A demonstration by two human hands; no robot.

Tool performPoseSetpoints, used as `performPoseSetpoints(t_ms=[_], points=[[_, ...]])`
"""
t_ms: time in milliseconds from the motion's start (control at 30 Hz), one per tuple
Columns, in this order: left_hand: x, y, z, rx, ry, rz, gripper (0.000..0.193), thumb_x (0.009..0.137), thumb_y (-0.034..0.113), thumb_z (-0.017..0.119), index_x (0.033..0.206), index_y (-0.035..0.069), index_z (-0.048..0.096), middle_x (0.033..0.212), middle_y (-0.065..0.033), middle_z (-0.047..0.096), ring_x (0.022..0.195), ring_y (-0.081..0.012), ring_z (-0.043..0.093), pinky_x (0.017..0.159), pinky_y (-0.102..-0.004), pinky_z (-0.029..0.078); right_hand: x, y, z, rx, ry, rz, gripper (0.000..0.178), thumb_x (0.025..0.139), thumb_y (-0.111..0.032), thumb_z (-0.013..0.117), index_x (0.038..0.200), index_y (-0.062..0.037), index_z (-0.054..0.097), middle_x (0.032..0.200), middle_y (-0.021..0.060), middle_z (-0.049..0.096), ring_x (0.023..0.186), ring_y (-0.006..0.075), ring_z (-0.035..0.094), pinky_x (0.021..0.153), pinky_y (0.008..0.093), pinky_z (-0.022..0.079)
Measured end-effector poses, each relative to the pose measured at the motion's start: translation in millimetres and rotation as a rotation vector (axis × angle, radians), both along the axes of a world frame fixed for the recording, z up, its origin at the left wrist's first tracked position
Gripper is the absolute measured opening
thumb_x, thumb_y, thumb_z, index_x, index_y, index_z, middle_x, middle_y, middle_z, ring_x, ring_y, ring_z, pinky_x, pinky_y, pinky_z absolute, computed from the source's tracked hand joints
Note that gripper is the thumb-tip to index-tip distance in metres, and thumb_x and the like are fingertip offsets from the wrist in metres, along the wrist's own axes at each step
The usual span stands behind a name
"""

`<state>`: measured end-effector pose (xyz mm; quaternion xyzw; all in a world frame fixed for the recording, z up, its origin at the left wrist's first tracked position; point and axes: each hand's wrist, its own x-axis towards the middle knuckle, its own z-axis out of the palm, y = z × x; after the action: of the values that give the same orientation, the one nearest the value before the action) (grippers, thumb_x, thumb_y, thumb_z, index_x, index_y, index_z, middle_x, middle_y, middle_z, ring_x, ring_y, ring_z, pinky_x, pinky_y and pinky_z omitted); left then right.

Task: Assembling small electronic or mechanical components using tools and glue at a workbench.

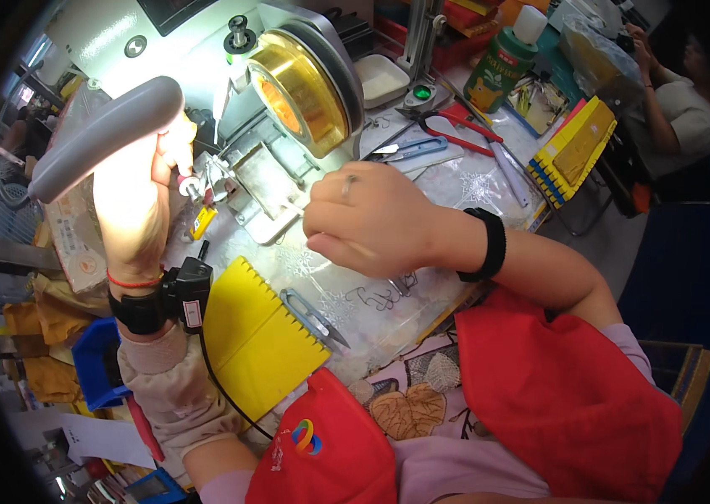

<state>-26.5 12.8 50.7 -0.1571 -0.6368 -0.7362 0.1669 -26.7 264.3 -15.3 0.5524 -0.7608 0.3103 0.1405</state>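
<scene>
My left hand [138,197] is under a bright lamp, and glare washes out much of it. Its fingers are bent, with the tips at a small metal knob [191,186] on the bench machine. To the right, my right hand [372,217] is closed with its back up. What its fingers pinch, if anything, is hidden beneath. It hovers beside the machine's pale metal tray [267,189]. Behind the tray stands a large spool of gold-coloured tape or wire [321,92]. A small yellow part [203,223] sits just below the knob.
The grey lamp head [107,139] arches over my left hand. A yellow notched card [258,336] and tweezers [315,317] lie nearer me. Red-handled pliers [460,134], a green canister [499,69] and another yellow card holder [575,151] are at right. A co-worker [666,118] sits beyond.
</scene>
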Motion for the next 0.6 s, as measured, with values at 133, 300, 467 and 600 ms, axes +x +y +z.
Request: performPoseSetpoints(t_ms=[133,300,467,600], points=[[-5,-4,-1,0.005,-0.001,-0.052,0.011,0.098,0.009,0.055,0.098,-0.001,0.057,0.091,-0.0086,0.057,0.081,-0.0153,0.054,0.076,-0.0272,0.047,6,1,17,-0.332,0.087,0.040,0.018,0.075,-0.012,0.069,0.091,-0.0082,0.061,0.092,0.0079,0.057,0.076,0.0262,0.058,0.067,0.0375,0.047],[-5,-8,-3,0.054,-0.007,-0.071,0.010,0.098,0.008,0.055,0.098,-0.002,0.057,0.094,-0.0104,0.059,0.086,-0.0173,0.056,0.078,-0.0276,0.048,2,-15,11,-0.379,0.183,-0.004,0.024,0.072,-0.011,0.072,0.088,-0.0099,0.055,0.087,0.0048,0.052,0.070,0.0244,0.055,0.062,0.0356,0.045],[-3,-7,-6,0.047,-0.001,0.008,0.010,0.098,0.009,0.055,0.099,-0.001,0.058,0.097,-0.0116,0.060,0.085,-0.0172,0.056,0.074,-0.0280,0.047,13,-3,6,-0.172,0.133,-0.026,0.029,0.071,-0.009,0.069,0.099,-0.0092,0.062,0.101,0.0065,0.057,0.084,0.0257,0.057,0.073,0.0369,0.046],[-3,-3,-3,0.027,-0.004,-0.070,0.012,0.098,0.011,0.055,0.100,-0.001,0.058,0.094,-0.0099,0.059,0.081,-0.0159,0.054,0.072,-0.0268,0.045,26,-2,-4,0.086,0.077,-0.148,0.031,0.080,-0.010,0.059,0.111,-0.0107,0.063,0.105,0.0078,0.056,0.090,0.0268,0.056,0.081,0.0380,0.045]])
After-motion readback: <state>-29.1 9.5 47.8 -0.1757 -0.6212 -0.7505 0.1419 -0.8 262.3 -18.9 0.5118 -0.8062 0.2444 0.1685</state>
